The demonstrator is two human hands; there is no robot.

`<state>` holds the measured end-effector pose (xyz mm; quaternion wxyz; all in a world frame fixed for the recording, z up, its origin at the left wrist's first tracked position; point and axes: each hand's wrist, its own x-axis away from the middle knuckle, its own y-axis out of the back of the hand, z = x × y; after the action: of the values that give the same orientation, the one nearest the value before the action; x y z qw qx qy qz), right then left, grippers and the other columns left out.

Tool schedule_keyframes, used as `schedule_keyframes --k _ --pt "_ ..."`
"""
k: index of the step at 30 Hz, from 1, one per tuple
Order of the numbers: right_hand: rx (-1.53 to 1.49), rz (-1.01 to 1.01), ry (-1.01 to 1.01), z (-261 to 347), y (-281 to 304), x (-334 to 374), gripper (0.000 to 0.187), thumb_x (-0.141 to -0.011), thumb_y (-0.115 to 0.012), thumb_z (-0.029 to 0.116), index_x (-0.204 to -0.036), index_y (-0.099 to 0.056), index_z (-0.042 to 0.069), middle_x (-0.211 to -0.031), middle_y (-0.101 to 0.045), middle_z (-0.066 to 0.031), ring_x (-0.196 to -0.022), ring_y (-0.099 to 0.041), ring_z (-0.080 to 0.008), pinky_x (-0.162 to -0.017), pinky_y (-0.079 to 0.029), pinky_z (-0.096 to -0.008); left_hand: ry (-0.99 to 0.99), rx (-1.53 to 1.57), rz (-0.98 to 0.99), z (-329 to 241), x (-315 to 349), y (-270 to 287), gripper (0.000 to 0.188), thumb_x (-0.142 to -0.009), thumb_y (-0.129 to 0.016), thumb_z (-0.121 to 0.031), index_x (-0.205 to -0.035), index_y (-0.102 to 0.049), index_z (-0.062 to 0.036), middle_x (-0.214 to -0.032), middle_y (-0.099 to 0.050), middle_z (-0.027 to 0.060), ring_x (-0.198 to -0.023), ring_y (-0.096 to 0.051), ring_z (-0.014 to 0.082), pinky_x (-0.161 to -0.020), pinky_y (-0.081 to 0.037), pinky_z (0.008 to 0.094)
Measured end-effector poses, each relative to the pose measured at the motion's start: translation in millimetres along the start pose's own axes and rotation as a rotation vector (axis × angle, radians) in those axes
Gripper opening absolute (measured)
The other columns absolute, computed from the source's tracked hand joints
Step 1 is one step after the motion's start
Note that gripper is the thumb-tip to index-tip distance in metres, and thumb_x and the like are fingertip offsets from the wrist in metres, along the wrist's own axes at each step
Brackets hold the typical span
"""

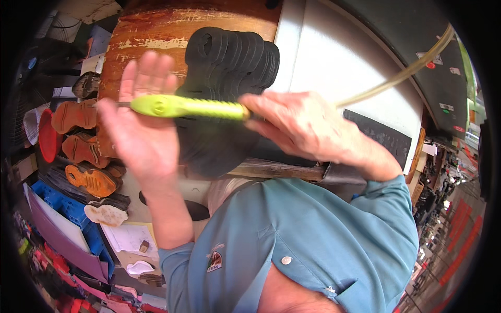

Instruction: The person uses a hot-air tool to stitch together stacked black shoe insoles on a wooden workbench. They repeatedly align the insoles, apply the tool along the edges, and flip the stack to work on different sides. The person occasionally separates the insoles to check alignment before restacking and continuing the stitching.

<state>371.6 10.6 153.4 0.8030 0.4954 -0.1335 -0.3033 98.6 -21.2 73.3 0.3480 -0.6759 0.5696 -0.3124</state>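
Note:
My right hand (302,122) pinches one end of a lime-green hand tool (193,108) with a ribbed handle and a thin metal shaft at its far left end. The tool lies level across the picture, in front of my left palm. My left hand (148,120) is open, palm turned up, fingers stretched and a little blurred. Its thumb is close to the shaft; whether it touches, I cannot tell. Below the tool a fanned stack of black sole-shaped pieces (229,57) rests on the worn wooden tabletop (151,31).
A yellowish hose (402,75) runs from the upper right to behind my right hand. Beside the table is a white surface (334,47) with a dark strip (381,133) on it. Orange-brown soles (91,180), a red disc (49,135) and a blue crate (68,208) stand at the left.

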Motion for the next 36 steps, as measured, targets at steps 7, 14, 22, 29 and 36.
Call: schedule_keyframes --k 7,14,22,29,36 --pt "-0.656 0.194 -0.266 -14 -6 36 0.044 -0.096 -0.079 0.028 -0.13 -0.065 0.002 -0.106 -0.076 -0.0221 -0.095 -0.075 -0.0426 -0.084 -0.059 -0.0481 0.088 -0.448 0.01 80 54 -95 0.051 -0.12 -0.044 -0.035 -0.147 -0.051 0.0074 -0.126 -0.072 0.0172 -0.114 -0.071 0.0233 -0.102 -0.056 0.0352" --pt "-0.004 -0.097 -0.177 -36 25 113 0.032 -0.088 -0.088 0.016 -0.114 -0.074 0.002 -0.096 -0.076 -0.0173 -0.084 -0.073 -0.0363 -0.077 -0.058 -0.044 -0.239 -1.843 0.45 31 24 42 0.075 -0.113 -0.053 -0.046 -0.166 -0.035 0.0047 -0.175 -0.031 0.0269 -0.164 -0.024 0.0455 -0.133 -0.021 0.0537" --pt "0.181 0.032 -0.285 -45 1 154 0.026 -0.077 -0.081 0.004 -0.1 -0.068 0.007 -0.081 -0.071 -0.0123 -0.074 -0.071 -0.0357 -0.07 -0.056 -0.0463 -0.176 -1.855 0.411 36 12 79 0.061 -0.116 -0.047 -0.031 -0.169 -0.034 -0.0039 -0.177 -0.025 0.0257 -0.165 -0.017 0.0472 -0.133 -0.014 0.0593" --pt "0.27 -0.091 -0.332 -51 -8 139 0.02 -0.078 -0.075 0.002 -0.094 -0.065 0.008 -0.081 -0.071 -0.0106 -0.075 -0.072 -0.033 -0.066 -0.058 -0.0452 -0.177 -2.0 0.439 31 3 92 0.06 -0.117 -0.039 -0.033 -0.169 -0.035 -0.0015 -0.179 -0.022 0.0237 -0.167 -0.012 0.0456 -0.133 -0.009 0.0621" --pt "0.23 -0.033 -0.309 -52 -9 133 0.017 -0.079 -0.077 0.006 -0.089 -0.062 0.007 -0.077 -0.069 -0.0118 -0.074 -0.072 -0.035 -0.063 -0.056 -0.048 -0.114 -1.98 0.522 20 2 84 0.058 -0.116 -0.042 -0.027 -0.167 -0.038 0.001 -0.178 -0.026 0.0223 -0.166 -0.016 0.0455 -0.134 -0.011 0.0601"
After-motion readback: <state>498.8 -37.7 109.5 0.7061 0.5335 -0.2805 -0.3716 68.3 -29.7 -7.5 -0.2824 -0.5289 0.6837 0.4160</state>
